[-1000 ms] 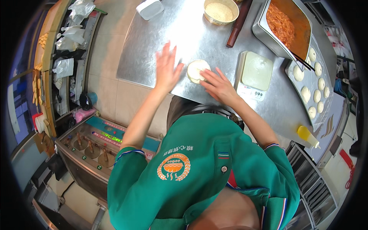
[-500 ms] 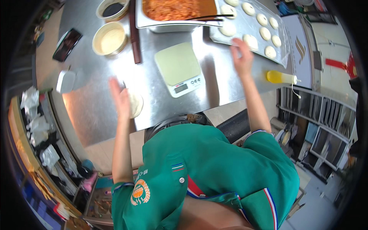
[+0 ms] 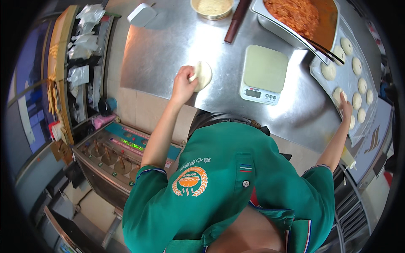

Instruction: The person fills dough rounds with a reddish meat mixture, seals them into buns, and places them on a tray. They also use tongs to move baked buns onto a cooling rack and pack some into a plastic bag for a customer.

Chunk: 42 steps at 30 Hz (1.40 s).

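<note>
My left hand (image 3: 184, 85) is closed at the left edge of a flat white dough round (image 3: 203, 76), its thumb and fingers pinching the rim. The round lies near the table's front edge. Far to the right, my right hand (image 3: 346, 110) has its fingers round the side of a pale dough bun (image 3: 338, 96) at the near edge of a plastic-lined tray (image 3: 317, 72). Its thumb is hard to make out. Several more buns sit on that tray. Between my hands stands a kitchen scale (image 3: 264, 69) with a bare pale platform.
A metal pan (image 3: 276, 27) of reddish filling (image 3: 294, 16) stands at the back right, with black chopsticks (image 3: 322, 49) across its corner. Behind the dough round are a dark rolling pin (image 3: 237, 20), a tub of pale crumbs (image 3: 212, 7) and a grey-white box (image 3: 142, 15). A squeeze bottle (image 3: 349, 158) is by my right forearm.
The view has swung, shifting everything rightward. My left hand, earlier outstretched beside the dough round, now pinches its edge. My right hand has gone from open beside the bun to contact with it.
</note>
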Each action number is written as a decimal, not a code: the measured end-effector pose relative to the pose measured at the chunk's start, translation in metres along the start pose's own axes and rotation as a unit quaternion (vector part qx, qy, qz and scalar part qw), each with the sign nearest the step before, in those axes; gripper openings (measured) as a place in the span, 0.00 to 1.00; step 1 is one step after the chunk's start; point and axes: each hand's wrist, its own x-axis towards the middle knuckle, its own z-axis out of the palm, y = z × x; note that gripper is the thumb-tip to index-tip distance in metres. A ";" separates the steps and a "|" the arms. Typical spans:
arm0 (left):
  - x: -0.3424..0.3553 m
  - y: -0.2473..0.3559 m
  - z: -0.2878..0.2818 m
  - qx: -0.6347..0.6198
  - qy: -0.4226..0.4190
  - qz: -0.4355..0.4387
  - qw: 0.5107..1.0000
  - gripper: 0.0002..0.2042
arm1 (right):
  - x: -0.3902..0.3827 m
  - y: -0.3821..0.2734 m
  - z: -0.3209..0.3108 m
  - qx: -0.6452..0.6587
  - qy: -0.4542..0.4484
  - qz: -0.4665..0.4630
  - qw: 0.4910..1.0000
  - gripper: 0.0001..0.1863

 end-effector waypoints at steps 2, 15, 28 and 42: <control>-0.007 0.019 -0.003 -0.178 -0.005 -0.087 0.980 0.07 | -0.022 -0.008 0.007 -0.005 0.057 -0.187 0.981 0.34; 0.043 -0.059 -0.128 0.202 0.169 0.092 0.960 0.27 | -0.297 -0.196 0.064 0.554 -0.175 -0.254 0.773 0.37; 0.040 -0.053 -0.117 -0.086 0.148 0.133 0.976 0.28 | -0.416 -0.325 0.159 0.438 -0.256 -0.346 0.789 0.35; -0.001 -0.033 -0.037 -0.071 0.021 0.179 0.981 0.23 | -0.418 -0.327 0.263 0.097 -0.151 -0.552 0.815 0.36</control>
